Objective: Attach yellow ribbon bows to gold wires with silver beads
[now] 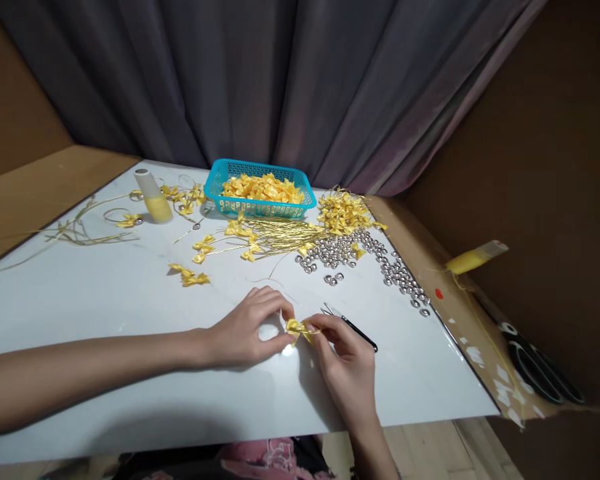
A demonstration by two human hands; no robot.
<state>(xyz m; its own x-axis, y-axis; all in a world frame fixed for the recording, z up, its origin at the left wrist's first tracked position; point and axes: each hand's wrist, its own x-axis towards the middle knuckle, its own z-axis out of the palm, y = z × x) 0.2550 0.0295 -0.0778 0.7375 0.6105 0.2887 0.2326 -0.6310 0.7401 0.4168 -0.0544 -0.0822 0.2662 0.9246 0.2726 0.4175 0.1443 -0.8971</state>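
Observation:
A small yellow ribbon bow [295, 327] is pinched between my two hands, low over the white board. My left hand [254, 327] grips its left end between thumb and index finger. On the other side, my right hand [344, 357] closes on the bow's right end, where a thin gold cord [312, 331] shows by the fingertips. Just behind my right hand lies a slim black-handled tool [355, 330] with metal tips; its exact kind is unclear. Loose yellow bows [190, 275] rest on the board beyond my left hand.
A blue basket [260, 212] of yellow bows stands at the back. Near it lie gold cords [290, 235], a bow pile [345, 210] and silver rings [330, 252]. Yellow thread spools [157, 207] stand left and lie right [473, 259]. Scissors [537, 367] lie right.

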